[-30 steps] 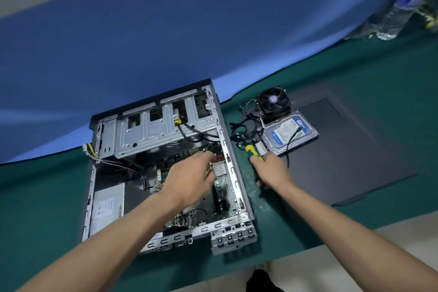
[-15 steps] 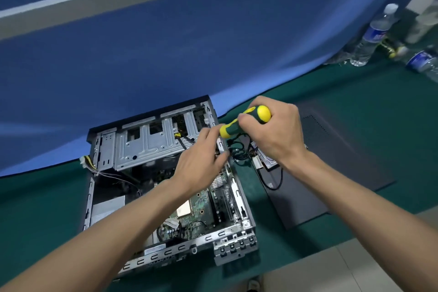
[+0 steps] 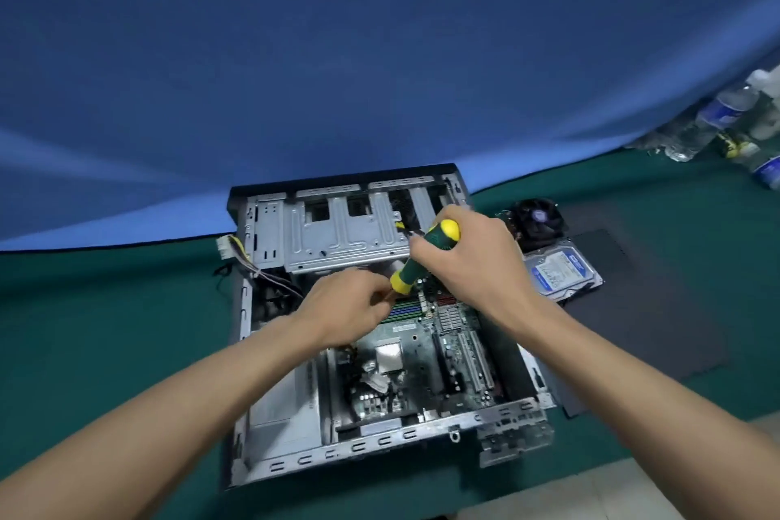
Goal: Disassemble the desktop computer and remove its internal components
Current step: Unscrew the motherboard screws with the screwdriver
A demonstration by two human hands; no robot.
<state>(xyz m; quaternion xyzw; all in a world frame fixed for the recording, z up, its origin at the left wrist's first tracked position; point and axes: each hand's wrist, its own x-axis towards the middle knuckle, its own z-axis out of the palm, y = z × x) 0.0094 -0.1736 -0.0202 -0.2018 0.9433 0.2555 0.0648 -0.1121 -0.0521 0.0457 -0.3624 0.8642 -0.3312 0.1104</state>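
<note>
The open computer case point(image 3: 380, 350) lay on the green worktop point(image 3: 105, 329), its circuit board point(image 3: 422, 355) inside. Above the board, the right hand point(image 3: 472, 262) had its fingers wrapped round a tilted screwdriver point(image 3: 422, 258); the left hand point(image 3: 346, 308) pinched near its tip. A hard drive point(image 3: 559, 271) lay beside the case.

No text can be read with certainty. The silver hard drive with a blue and white label point(image 3: 560, 269), lying on the dark side panel to the right of the case, carries print, but the letters are too small and blurred to read. The clear plastic bottles with blue and white labels point(image 3: 722, 113) at the far right show printed bands, also not legible.
</note>
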